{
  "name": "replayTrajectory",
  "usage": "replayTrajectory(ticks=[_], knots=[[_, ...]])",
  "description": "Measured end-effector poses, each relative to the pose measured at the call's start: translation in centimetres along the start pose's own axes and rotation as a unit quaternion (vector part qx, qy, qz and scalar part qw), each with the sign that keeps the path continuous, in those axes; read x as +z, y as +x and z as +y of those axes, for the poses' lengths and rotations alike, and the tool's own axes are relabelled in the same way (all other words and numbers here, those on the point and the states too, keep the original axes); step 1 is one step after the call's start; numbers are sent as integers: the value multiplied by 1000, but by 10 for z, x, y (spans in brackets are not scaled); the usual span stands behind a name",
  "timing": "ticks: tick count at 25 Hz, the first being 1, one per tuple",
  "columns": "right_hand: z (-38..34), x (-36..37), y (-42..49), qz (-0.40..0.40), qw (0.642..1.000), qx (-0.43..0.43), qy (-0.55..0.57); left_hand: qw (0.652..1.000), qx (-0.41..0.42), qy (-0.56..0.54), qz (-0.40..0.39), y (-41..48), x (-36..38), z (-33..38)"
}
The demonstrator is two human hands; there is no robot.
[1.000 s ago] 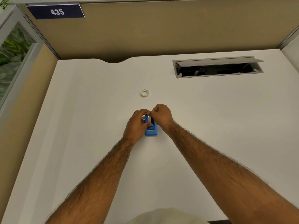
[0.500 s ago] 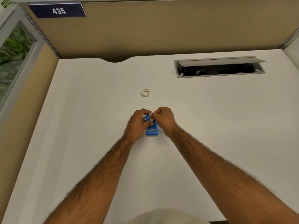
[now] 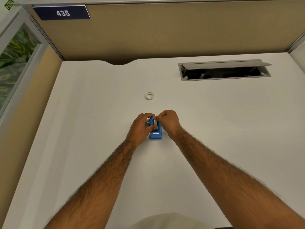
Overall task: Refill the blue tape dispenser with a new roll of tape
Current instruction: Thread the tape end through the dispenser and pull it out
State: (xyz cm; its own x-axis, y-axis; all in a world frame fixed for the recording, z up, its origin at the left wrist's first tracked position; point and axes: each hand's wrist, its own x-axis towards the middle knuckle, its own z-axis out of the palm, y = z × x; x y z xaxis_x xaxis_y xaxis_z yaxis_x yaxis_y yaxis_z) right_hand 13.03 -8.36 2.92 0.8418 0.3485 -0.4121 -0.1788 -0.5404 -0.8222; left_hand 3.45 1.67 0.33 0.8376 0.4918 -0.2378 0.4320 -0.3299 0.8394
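The blue tape dispenser [image 3: 155, 134] stands on the white desk [image 3: 214, 121], its cutter end toward me. My left hand [image 3: 141, 128] wraps its left side, thumb across the top. My right hand [image 3: 168, 121] is closed at the dispenser's far top, its fingertips pinching a small whitish piece there, probably tape or the roll's edge; most of that piece is hidden. A small white tape ring [image 3: 149, 96] lies flat on the desk beyond both hands, apart from them.
An open grey cable hatch [image 3: 224, 70] is set into the desk at the back right. Tan partition walls [image 3: 165, 33] close the back and left, with a sign reading 435 [image 3: 63, 13]. A window [image 3: 14, 63] is at the left.
Both hands stay on the dispenser. The right hand's fingers shifted slightly over the dispenser's top, and the dispenser stays in place.
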Motion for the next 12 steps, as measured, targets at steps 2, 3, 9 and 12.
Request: replayTrajectory(ticks=[2,3,9,12], knots=[[2,-2,-3,-6,1000,-12,-17,1000,1,0,0,0,-1,0],[3,-3,-4,-9,999,-21,-31,1000,1,0,1,0,0,0],[5,-5,-6,-11,983,-112,-147,1000,-1,9,5,2,0,1],[2,-2,-6,-7,958,-189,-217,1000,2,13,6,2,0,1]])
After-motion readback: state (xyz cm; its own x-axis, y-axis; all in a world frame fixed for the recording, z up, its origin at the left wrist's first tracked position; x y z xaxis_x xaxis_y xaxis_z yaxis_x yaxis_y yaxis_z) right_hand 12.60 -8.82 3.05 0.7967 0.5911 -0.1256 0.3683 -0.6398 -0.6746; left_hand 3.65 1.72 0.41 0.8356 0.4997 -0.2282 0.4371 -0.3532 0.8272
